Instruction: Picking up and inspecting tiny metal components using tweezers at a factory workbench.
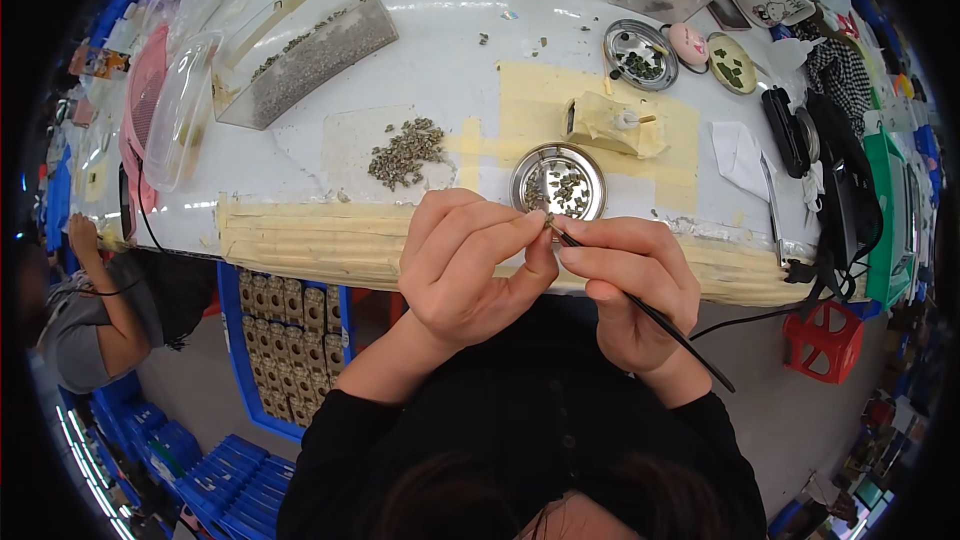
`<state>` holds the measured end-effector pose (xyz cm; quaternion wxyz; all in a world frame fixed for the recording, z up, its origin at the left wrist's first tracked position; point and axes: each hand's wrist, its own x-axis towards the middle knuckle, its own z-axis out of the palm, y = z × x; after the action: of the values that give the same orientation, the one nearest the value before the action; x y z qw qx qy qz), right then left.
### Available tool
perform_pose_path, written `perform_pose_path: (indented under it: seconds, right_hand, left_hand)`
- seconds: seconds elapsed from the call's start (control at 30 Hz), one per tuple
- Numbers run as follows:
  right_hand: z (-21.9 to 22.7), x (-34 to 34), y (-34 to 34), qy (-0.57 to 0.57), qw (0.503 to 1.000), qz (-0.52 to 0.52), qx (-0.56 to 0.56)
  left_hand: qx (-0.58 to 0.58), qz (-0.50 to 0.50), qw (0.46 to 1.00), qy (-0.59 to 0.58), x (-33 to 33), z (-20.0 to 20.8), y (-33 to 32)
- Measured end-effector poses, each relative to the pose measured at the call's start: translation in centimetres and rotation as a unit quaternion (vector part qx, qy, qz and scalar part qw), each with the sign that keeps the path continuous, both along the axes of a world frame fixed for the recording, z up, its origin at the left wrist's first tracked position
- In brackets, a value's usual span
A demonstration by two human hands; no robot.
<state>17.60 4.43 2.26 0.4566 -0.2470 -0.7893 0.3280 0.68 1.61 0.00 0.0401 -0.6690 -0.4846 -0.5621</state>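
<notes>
My left hand (465, 265) is closed in a pinch, thumb and forefinger meeting on a tiny grey-green piece (549, 219) too small to make out well. Held like a pen in my right hand (640, 285) is a slim black tool (684, 342) resembling a fine paintbrush, its tip against that piece. Just beyond my fingertips lies a round metal dish (602, 183) with small greenish-grey bits in it. A heap of similar bits (408, 151) rests on a clear sheet left of the dish. Behind the dish is a block wrapped in yellowish tape (600, 127).
A clear box of grey granules (320, 65) stands back left, near a pink mesh item (147, 110). Back right are a second metal dish (640, 27) and a pale dish (748, 75) with green pieces. A blue crate (240, 360) stands below the table. Another person's arm (110, 300) shows far left.
</notes>
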Motion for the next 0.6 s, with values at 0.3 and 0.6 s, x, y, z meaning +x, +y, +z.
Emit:
perform_pose_path:
  seconds: [0.3,0.6]
  right_hand:
    - [0.0,-0.02,0.0,0.021,0.999,0.004,-0.026]
    - [0.11,0.2,0.26,0.02,0.999,0.007,-0.041]
  left_hand:
    - [0.006,0.003,1.0,0.013,-0.05,-0.04,-0.11]
    - [-0.002,-0.008,1.0,-0.013,0.04,-0.21,0.01]
